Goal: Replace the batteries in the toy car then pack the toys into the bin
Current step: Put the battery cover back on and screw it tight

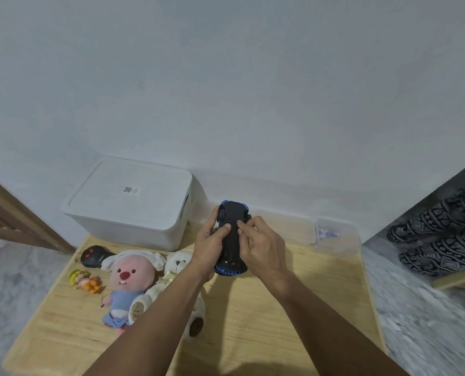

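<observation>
The left hand (212, 240) grips a blue toy car (232, 237), fingers curled round its left side and the thumb lying across the black underside. The right hand (261, 245) holds the opposite side, with its thumb and forefinger pressing near the middle of the underside, where a battery cover would likely sit. The car is held belly-up above the wooden table (280, 321), its nose pointing away from the person, clear of the tabletop.

The car looks like hard moulded plastic: rigid, light enough for one hand, and fairly smooth, so it could slip if held loosely. The safest hold seems to be across the body between the wheels, as now, leaving both thumbs free to work the cover. A small cover or latch may be delicate, so steady pressure seems wiser than force.

Behind and to the left stands a white bin (128, 202) with its lid on, against the wall. On the table's left side lie a black remote control (93, 256), a small yellow and orange figure (86, 280), a pink plush toy (128, 283) in blue clothes and a white plush bear (177, 267), touching each other. A clear plastic container (334, 234) sits at the back right; whether it holds batteries is too blurred to tell.
</observation>
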### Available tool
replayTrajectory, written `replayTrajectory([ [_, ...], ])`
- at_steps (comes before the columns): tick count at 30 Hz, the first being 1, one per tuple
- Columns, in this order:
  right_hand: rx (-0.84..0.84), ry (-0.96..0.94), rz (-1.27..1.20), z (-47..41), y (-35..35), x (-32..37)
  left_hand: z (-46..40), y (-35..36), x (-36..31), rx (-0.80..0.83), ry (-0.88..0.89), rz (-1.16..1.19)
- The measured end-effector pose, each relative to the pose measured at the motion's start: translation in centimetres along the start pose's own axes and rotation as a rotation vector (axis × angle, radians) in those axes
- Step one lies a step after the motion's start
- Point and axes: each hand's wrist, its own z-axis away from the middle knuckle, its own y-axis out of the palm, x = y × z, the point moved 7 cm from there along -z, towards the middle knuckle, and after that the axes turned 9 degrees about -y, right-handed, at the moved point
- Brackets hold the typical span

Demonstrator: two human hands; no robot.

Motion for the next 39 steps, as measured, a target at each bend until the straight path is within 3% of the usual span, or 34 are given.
replayTrajectory([
  [2, 0.011, 0.048, -0.056, 0.1, 0.2, -0.5, 0.0, 0.1, 0.0, 0.012, -0.002, 0.001],
  [7, 0.021, 0.394, -0.443, 0.4, 1.5, -2.5, -0.1, -0.1, 0.3, 0.013, -0.025, 0.045],
  [12, 0.018, 0.440, -0.479, 0.2, 1.3, -2.7, -0.3, -0.1, 0.4, 0.029, -0.035, 0.074],
  [16, 0.020, 0.351, -0.400, 0.0, 0.9, -2.3, -0.4, -0.2, 0.4, 0.022, -0.035, 0.070],
  [21, 0.071, 0.021, 0.009, -0.1, 0.2, -0.3, -0.2, -0.1, 0.7, 0.006, -0.047, 0.032],
  [24, 0.128, -0.081, 0.151, -0.1, 0.4, 0.1, -0.2, -0.2, 1.0, -0.023, -0.061, 0.020],
  [27, 0.225, 0.104, -0.003, -0.4, 0.6, -0.9, -0.3, -0.2, 1.0, -0.016, -0.066, 0.041],
  [31, 0.159, 0.676, -0.518, 0.1, 0.1, -3.5, -0.6, -0.4, 0.6, 0.003, -0.076, 0.041],
  [33, 0.152, 0.856, -0.676, 0.2, 0.0, -4.5, -0.8, -0.5, 0.5, -0.006, -0.079, 0.034],
  [39, -0.087, 0.873, -0.933, -1.3, -1.7, -5.2, -0.7, -0.6, 0.3, -0.016, -0.086, 0.037],
])
